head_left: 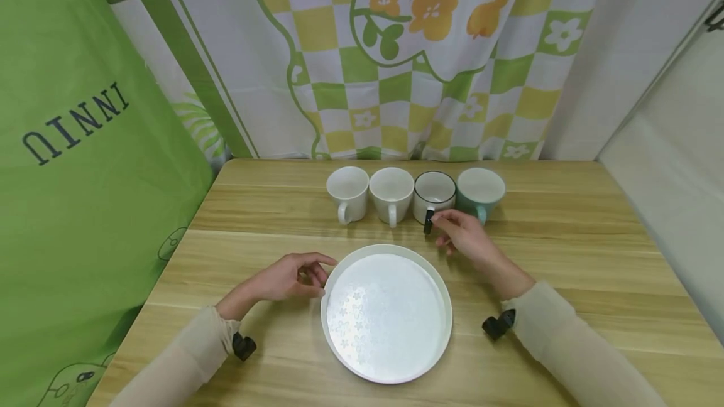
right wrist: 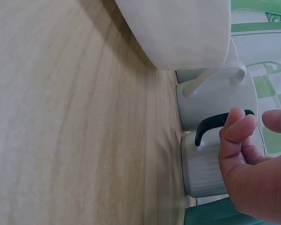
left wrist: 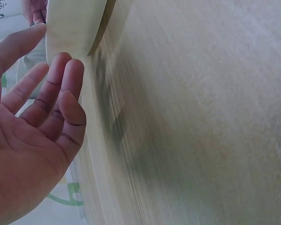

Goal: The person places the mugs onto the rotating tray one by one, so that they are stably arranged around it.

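Observation:
A round white tray (head_left: 387, 316) with a raised rim lies on the table in the head view. My left hand (head_left: 291, 278) is at its left rim, fingers loosely bent, with thumb and fingertips close to the tray wall (left wrist: 75, 28) in the left wrist view. A white mug with a dark rim (head_left: 434, 188) stands upright in a row of mugs. My right hand (head_left: 464, 234) is at its black handle (right wrist: 210, 124). The bent fingers overlap that handle in the right wrist view, while the thumb stands apart from them.
Two white mugs, one at the far left (head_left: 347, 187) and one beside it (head_left: 391, 188), stand left of the dark-rimmed mug. A teal mug (head_left: 481, 190) ends the row on the right. Behind the wooden table (head_left: 565, 256) hangs a patterned curtain (head_left: 418, 99).

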`<action>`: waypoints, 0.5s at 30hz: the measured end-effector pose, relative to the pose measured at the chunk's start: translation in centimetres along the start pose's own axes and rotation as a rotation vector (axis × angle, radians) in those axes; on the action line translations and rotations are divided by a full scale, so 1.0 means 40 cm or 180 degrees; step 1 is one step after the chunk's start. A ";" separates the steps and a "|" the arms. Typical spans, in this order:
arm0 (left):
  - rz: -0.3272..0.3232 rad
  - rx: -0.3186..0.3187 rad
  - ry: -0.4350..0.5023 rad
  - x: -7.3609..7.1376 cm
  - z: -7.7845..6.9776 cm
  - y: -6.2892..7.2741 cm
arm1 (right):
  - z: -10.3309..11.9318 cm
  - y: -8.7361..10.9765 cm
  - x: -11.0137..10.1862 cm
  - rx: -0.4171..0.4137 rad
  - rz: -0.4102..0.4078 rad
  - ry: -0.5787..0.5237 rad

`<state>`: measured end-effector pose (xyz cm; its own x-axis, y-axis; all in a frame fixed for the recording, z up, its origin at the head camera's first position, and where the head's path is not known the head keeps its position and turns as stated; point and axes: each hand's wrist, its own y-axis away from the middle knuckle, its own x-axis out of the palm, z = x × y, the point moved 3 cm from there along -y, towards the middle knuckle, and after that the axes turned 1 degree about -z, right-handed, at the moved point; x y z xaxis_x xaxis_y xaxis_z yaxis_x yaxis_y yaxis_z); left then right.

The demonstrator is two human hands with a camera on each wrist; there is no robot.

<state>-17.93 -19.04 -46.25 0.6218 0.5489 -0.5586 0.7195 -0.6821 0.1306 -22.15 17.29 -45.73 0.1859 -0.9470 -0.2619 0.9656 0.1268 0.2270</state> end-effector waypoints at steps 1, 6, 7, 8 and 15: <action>0.0004 0.0000 0.0004 0.001 0.000 0.000 | 0.000 -0.001 0.001 -0.0012 0.0005 0.0006; 0.0038 -0.0027 0.0038 0.004 0.000 0.000 | 0.000 -0.010 0.006 -0.0064 0.0014 -0.0030; 0.0043 -0.0046 0.0033 0.004 0.002 0.000 | 0.000 -0.013 0.007 -0.0066 0.0018 -0.0049; 0.0049 -0.0054 0.0037 0.005 0.003 0.000 | -0.001 -0.015 0.008 -0.0062 0.0016 -0.0069; 0.0068 -0.0052 0.0037 0.005 0.002 0.000 | -0.001 -0.022 0.012 -0.0017 0.0007 -0.0147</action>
<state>-17.83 -18.95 -46.42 0.6405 0.5400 -0.5460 0.7110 -0.6857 0.1558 -22.91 16.75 -46.10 0.1796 -0.9593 -0.2178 0.9662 0.1303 0.2226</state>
